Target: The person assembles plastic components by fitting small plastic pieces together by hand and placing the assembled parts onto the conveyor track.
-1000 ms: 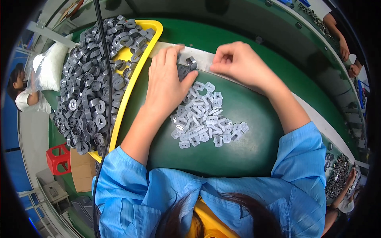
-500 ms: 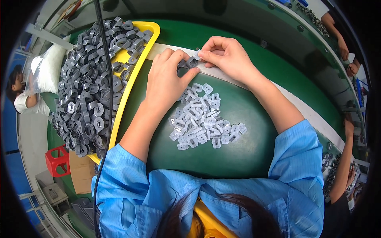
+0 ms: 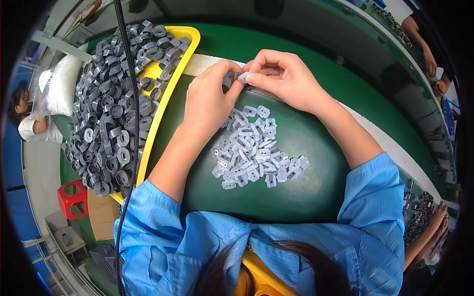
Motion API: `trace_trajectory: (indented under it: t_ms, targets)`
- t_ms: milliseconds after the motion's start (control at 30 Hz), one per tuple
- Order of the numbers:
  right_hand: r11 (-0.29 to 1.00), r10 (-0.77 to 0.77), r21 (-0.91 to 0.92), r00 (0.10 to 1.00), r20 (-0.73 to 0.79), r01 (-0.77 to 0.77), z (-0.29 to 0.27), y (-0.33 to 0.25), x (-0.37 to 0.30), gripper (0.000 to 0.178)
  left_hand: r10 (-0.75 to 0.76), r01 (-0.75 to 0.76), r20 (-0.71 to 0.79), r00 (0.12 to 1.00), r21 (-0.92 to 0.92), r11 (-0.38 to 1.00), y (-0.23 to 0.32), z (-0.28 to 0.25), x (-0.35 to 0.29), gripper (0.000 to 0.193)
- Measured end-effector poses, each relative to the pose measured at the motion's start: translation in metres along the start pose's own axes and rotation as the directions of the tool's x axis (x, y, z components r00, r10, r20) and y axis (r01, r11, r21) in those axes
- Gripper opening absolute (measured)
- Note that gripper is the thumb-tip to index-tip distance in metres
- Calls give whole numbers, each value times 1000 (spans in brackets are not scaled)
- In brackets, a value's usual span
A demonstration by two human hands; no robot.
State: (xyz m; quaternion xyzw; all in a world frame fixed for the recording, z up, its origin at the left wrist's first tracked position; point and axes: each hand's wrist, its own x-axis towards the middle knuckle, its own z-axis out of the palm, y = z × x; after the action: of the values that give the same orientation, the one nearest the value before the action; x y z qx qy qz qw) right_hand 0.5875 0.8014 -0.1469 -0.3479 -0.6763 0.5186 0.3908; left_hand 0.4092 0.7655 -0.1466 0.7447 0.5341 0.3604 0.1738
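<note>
My left hand [image 3: 210, 96] is closed around a dark grey plastic ring-shaped part [image 3: 227, 81], mostly covered by the fingers. My right hand [image 3: 289, 81] pinches a small translucent plastic piece [image 3: 243, 77] between thumb and fingers, right up against the grey part. Whether the piece sits inside the part cannot be made out. Both hands are over the pale strip along the far edge of the green work surface [image 3: 256, 202]. Below them lies a loose pile of translucent pieces [image 3: 247, 145], each with small holes.
At left a yellow tray [image 3: 170, 96] is heaped with grey ring-shaped parts [image 3: 106, 118]. A black cable [image 3: 133, 89] hangs across it. A red stool [image 3: 72, 200] and a cardboard box [image 3: 102, 217] stand lower left. Other people's hands [image 3: 430, 64] work at the right.
Both hands have drawn closer together, and the left fingers now cover more of the grey part. The translucent piece has moved slightly down. At lower right, another person's arms have moved down.
</note>
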Motion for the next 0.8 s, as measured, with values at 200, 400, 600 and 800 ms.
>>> trace_trajectory:
  t_ms: [200, 400, 600, 800]
  targets:
    - [957, 279, 82, 960, -25, -277, -7, -1, 13, 15, -92, 95, 50, 995, -66, 993, -7, 2, 6, 31]
    - [850, 252, 482, 967, -18, -213, -2, 3, 3, 14, 62, -66, -146, 987, -21, 998, 5, 7, -1, 38]
    - [917, -260, -356, 947, -190, 181, 9, -26, -10, 14, 206, -212, -268, 941, 7, 977, 5, -1, -9, 36]
    - [992, 58, -112, 998, -27, -61, -1, -23, -8, 16, 290, -285, -301, 908, 62, 956, 5, 3, -12, 37]
